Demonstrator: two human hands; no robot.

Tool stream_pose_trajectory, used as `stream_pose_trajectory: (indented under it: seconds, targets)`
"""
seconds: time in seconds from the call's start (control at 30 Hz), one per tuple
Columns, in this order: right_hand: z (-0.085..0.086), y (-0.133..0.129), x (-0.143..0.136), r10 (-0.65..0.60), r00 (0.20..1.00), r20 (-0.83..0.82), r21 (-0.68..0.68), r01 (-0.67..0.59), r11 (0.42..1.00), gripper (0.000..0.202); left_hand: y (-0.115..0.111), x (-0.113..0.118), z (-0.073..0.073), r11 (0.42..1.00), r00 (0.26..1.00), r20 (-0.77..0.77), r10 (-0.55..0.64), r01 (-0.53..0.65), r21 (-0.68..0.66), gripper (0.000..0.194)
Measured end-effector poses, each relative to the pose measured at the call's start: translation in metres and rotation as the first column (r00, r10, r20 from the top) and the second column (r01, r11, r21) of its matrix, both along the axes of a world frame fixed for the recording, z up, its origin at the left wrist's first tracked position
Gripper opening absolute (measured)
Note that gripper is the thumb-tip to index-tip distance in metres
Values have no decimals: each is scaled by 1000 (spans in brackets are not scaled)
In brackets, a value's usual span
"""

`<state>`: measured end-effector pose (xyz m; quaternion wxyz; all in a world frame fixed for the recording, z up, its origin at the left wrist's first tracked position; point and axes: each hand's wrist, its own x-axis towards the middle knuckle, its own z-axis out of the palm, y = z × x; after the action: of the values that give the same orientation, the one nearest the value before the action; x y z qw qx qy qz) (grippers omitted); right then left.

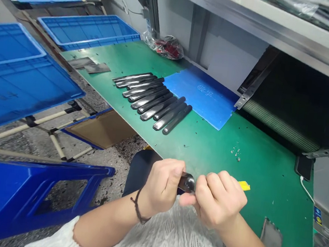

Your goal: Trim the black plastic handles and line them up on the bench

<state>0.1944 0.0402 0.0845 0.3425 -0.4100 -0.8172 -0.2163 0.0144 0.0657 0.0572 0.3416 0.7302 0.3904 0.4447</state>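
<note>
My left hand [165,183] is closed around a glossy black elongated part [188,183], its rounded end poking out toward the right. Close beside that end is my right hand [219,199], its fingers curled and thumb stretched toward the part. A yellow-ended tool [244,185] sticks out behind the right fist; its working end is hidden by the fingers. Both hands are above the near edge of the green tabletop [208,156]. Farther off, several similar black parts [169,116] lie side by side in a slanting row.
A blue sheet [200,96] lies behind the row. Thin grey plates [98,68] and a bagged red item [170,48] are at the far end. A phone [304,167] and grey plate [272,237] lie rightward. Blue bins [23,87] and a blue stool [4,196] stand left.
</note>
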Motion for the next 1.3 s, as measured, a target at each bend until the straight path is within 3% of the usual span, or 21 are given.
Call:
stream_pose_trajectory:
  seconds: [0.1, 0.17, 0.23, 0.27, 0.37, 0.47, 0.57, 0.77, 1.07, 1.3]
  targets:
    - [-4, 2, 0, -35, 995, -92, -47, 31, 998, 43, -2, 2, -1, 955, 972, 122, -202, 223, -197, 58]
    - [-5, 5, 3, -9, 979, -202, -133, -18, 991, 41, -2, 4, -6, 851, 910, 276, -310, 395, -347, 58]
    - [-4, 7, 7, 49, 950, -309, -229, -125, 965, 32, -1, 7, -12, 757, 866, 409, -287, 467, -457, 57]
    - [-3, 8, 11, 72, 933, -353, -264, -173, 949, 26, 0, 8, -15, 737, 862, 446, -241, 462, -493, 57]
    - [1, 11, 20, 58, 928, -368, -332, -189, 924, 29, 3, 10, -20, 737, 869, 480, -123, 404, -542, 58]
    - [5, 16, 25, 3, 974, -225, -360, -86, 929, 55, 6, 11, -17, 761, 878, 450, -163, 402, -509, 60]
    - [11, 21, 23, -11, 990, -138, -362, -40, 931, 63, 7, 11, -10, 798, 889, 402, -220, 401, -450, 61]
    - [17, 27, 21, -51, 998, -34, -287, 39, 957, 60, 4, 15, -9, 802, 891, 399, -217, 396, -448, 60]
    - [2, 27, 20, -105, 994, 35, -146, 109, 983, 56, 6, 20, -16, 786, 902, 410, -137, 351, -509, 60]
    - [-9, 22, 14, -82, 997, -1, -185, 81, 979, 58, 14, 27, -8, 791, 908, 416, -43, 285, -541, 66]
